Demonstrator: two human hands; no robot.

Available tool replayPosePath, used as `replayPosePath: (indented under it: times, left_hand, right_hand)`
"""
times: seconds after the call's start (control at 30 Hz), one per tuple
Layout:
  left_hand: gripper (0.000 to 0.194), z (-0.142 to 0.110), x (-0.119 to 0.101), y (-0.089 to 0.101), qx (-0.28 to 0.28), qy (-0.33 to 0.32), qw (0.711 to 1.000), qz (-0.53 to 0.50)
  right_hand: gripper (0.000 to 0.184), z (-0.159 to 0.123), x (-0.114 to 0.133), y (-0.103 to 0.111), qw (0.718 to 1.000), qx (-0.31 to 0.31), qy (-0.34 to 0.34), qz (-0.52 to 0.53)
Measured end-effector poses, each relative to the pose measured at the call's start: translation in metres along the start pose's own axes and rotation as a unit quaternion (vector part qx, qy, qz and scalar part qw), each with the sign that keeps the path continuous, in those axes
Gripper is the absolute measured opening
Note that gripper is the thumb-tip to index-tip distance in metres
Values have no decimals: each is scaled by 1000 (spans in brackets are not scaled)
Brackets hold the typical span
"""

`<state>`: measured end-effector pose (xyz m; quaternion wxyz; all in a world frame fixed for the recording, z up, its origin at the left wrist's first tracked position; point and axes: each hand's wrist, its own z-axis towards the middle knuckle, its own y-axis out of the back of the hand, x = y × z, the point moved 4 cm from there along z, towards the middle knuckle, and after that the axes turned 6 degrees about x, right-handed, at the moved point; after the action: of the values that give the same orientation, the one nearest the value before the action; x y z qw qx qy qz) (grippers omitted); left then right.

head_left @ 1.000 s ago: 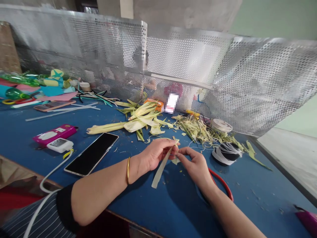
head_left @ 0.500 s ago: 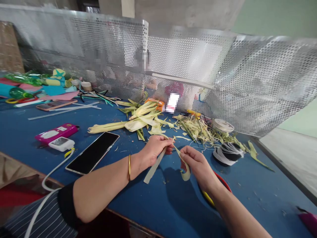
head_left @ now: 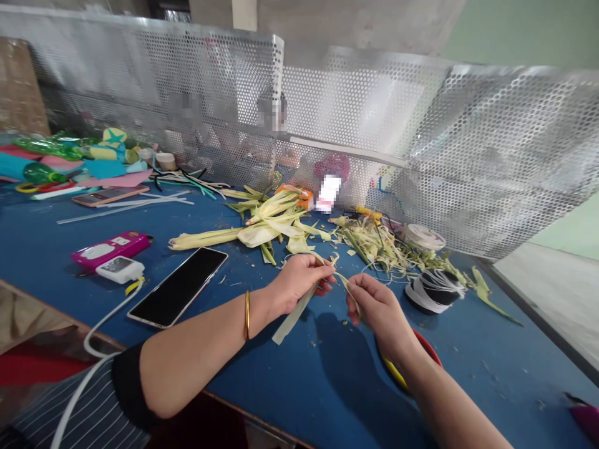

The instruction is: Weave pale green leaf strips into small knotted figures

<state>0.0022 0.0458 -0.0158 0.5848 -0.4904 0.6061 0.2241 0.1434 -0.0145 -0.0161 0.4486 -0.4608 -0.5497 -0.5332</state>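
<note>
My left hand (head_left: 299, 280) pinches the upper end of a pale green leaf strip (head_left: 292, 312) that slants down towards the blue table (head_left: 327, 386). My right hand (head_left: 374, 305) pinches a narrower piece split off the same strip, held a little to the right. Both hands hover just above the table. A gold bangle sits on my left wrist. Behind the hands lies a pile of pale leaves (head_left: 266, 227) and a heap of shredded leaf scraps (head_left: 379, 246).
A black phone (head_left: 178, 287), a pink device (head_left: 110, 246) and a white charger (head_left: 119, 269) with its cable lie at left. A roll of black and white tape (head_left: 433, 290) sits right. A red ring (head_left: 421, 349) lies under my right wrist. A perforated metal screen (head_left: 421, 149) bounds the back.
My hands have drawn apart, peeling a thin piece off the strip to the right. The curled end in my right hand has been pulled straighter.
</note>
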Motion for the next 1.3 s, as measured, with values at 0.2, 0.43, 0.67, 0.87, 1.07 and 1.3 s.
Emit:
replayPosePath:
  times: [0.2,0.43,0.67,0.87,1.07,1.3]
  left_hand:
    - [15,2,-2,2,-19,-13,998,55]
    - [17,6,-1,3,-14,3,1000,26]
    - [29,3,-5,3,24,32,999,-19]
    - [12,3,-6,3,-13,2,1000,18]
    - [12,2,-4,1,-3,-2,999,41]
    - [25,-2,2,-3,82,48,994,57]
  right_hand:
    - [30,0,4,0,998,7,31,-45]
    - [29,-3,11,-1,997,42,25,-54]
    - [27,0,7,5,998,14,29,-53]
    - [27,-2,7,2,997,39,29,-63]
    - [29,-1,12,11,986,-10,94,-135]
    - [14,2,15,24,870,-94,280,-394]
